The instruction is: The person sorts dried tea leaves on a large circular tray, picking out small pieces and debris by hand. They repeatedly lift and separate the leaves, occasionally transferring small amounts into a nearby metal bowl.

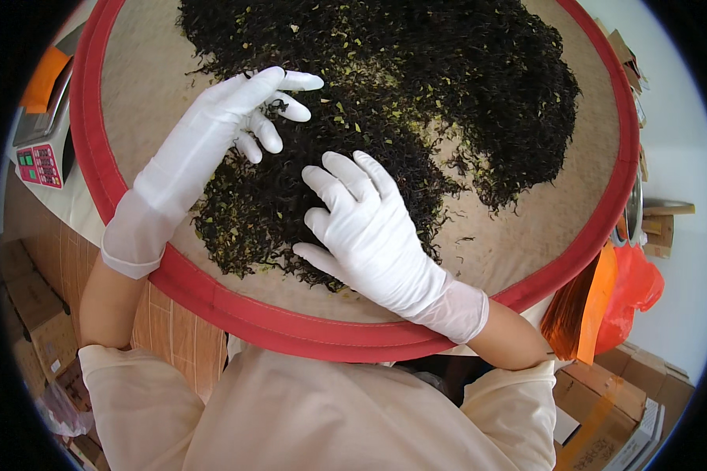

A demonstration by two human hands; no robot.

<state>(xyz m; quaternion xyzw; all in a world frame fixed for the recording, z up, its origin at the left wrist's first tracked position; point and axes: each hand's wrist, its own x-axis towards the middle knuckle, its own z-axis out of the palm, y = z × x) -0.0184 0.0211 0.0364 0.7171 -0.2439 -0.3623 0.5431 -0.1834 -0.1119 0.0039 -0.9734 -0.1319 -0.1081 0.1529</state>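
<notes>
Dark, twisted dried leaves, probably tea, form a large heap [389, 35] mixed with small yellow-green bits. They lie on a round, cloth-lined tray with a red fabric rim [306, 331]. My left hand [259, 112], in a white glove, is over the left part of the leaves with fingers apart; a few dark shreds cling to its fingers. Lower and to the right, my right hand [365, 224], also gloved in white, rests at or just above the near leaves, palm down, fingers spread and slightly bent. Neither hand shows a grip on anything; the undersides of the right fingers are hidden.
A scale with a pink keypad [38, 166] stands left of the tray, an orange packet [44, 79] on it. Orange packets [583, 306] and a red plastic bag [633, 288] are at the right. Cardboard boxes [607, 394] sit low right, more boxes [41, 318] low left.
</notes>
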